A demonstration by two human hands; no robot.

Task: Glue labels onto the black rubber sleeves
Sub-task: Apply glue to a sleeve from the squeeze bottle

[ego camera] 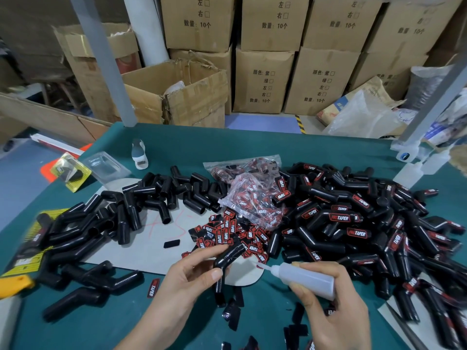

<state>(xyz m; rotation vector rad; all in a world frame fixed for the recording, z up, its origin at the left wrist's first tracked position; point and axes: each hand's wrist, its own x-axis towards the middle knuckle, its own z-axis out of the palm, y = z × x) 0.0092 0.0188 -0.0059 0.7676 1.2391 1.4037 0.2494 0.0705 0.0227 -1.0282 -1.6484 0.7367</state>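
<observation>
Black rubber sleeve (pixel 228 258) pinched in left hand (pixel 192 276); glue bottle (pixel 307 279) gripped in right hand (pixel 328 299), nozzle near sleeve.

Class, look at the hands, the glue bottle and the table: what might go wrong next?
1. The glue bottle nozzle points at the left hand holding the sleeve; glue may reach the fingers.
2. Drips could stick the loose labels lying underneath together.

Glossy black rubber sleeve (pixel 228 256), translucent plastic glue bottle (pixel 307 280), matt green table cover (pixel 227 145), brown cardboard boxes (pixel 262 79)
</observation>
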